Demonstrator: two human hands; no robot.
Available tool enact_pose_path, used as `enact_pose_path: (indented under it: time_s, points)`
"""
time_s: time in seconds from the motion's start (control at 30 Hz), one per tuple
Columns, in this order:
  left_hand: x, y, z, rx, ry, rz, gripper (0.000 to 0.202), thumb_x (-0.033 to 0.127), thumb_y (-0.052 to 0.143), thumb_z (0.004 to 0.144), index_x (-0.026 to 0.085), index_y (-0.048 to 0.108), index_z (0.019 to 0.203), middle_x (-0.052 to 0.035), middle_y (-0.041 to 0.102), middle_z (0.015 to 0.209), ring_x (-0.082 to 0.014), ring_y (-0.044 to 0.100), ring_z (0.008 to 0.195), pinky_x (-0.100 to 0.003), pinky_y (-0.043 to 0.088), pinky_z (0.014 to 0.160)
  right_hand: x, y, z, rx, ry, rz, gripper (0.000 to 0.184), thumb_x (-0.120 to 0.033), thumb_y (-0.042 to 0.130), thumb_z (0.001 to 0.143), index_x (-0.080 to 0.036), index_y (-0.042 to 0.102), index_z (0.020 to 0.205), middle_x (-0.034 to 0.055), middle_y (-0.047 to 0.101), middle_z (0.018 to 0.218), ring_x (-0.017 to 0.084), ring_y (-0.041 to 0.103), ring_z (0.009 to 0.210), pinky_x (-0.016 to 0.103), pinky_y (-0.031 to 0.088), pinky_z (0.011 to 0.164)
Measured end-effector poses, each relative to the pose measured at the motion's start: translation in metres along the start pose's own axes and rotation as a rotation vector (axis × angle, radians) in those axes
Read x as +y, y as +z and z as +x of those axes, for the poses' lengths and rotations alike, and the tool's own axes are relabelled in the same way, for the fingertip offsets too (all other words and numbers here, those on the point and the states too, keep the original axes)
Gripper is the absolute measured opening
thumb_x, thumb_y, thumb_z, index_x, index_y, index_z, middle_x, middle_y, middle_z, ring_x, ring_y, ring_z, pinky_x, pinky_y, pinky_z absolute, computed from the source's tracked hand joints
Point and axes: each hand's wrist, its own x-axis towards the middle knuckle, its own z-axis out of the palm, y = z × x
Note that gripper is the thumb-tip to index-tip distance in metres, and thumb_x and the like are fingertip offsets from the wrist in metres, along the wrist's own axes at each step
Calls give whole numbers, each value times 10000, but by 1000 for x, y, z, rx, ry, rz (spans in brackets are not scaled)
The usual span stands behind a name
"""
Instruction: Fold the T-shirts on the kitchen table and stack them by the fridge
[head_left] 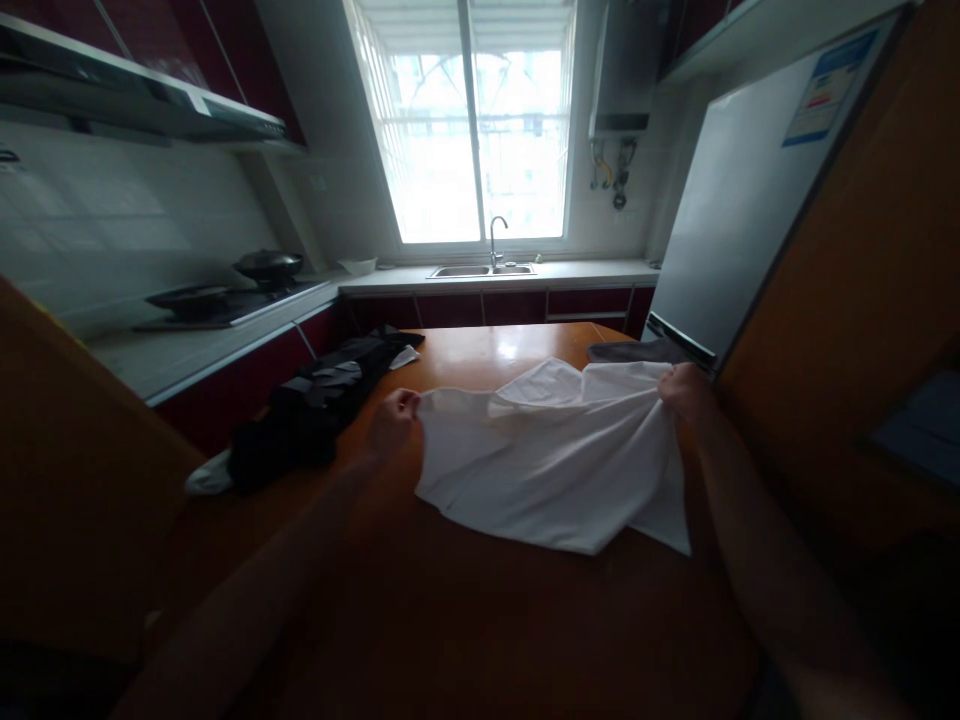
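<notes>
A thin, soft white cloth [540,470] is spreading over the middle of the shiny orange-brown wooden bench [487,345]. The person's left hand [391,425] is pinching its left corner, and the right hand [684,390] is gripping a bunched bit on the right, so the fingers on both sides are grasping cloth. The hands are being held wide apart, and that is probably making the top edge stretch between them. Folds are running out from the right hand, likely because the cloth is being squeezed there. The bottom edge is hanging loose, and I cannot tell if it is touching the bench. A messy pile of black clothes [300,420] is lying near the left hand and could be getting in the way on that side. A flat dark grey cloth [634,351] is lying just behind the right side. Farther out, a tall silver-grey fridge [750,190] is standing on the right, and a shiny metal sink [465,271] is sitting under the big bright window [517,150], well away from the hands.
</notes>
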Motion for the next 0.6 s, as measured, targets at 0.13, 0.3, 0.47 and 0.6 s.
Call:
enact_pose_path:
  time_s: [0.13, 0.3, 0.47, 0.6]
  points:
    - [-51, -45, 31, 211, -202, 107, 54, 155, 515, 857, 151, 555, 822, -15, 583, 737, -187, 571, 726, -313, 493, 731, -8, -4, -3, 64, -51, 106, 397, -204, 535, 815, -80, 745, 1128, 228, 737, 1062, 324, 693, 1046, 377, 514, 909]
    - [-53, -34, 18, 344, -29, 168, 200, 90, 480, 852, 149, 567, 1023, -83, 576, 1092, -214, 565, 1024, -368, 451, 999, -27, -11, -9, 49, -96, 213, 452, -130, 486, 786, -106, 755, 1148, 167, 746, 1098, 281, 673, 1088, 330, 487, 938]
    - [-14, 20, -21, -140, 424, 226, 207, 269, 532, 923, 201, 664, 1067, -83, 654, 1111, -256, 608, 1091, -416, 466, 1028, -46, -35, -27, -157, -88, 324, 277, -169, 489, 764, -123, 761, 742, 87, 686, 676, 219, 646, 690, 274, 466, 619]
    - [1, 45, -49, -403, 542, 305, 369, 396, 578, 943, 263, 666, 1276, -95, 633, 1317, -278, 589, 1202, -442, 453, 1064, -57, -64, -58, -767, -260, 655, 231, -308, 622, 774, -132, 773, 778, 54, 670, 652, 160, 572, 563, 231, 415, 493]
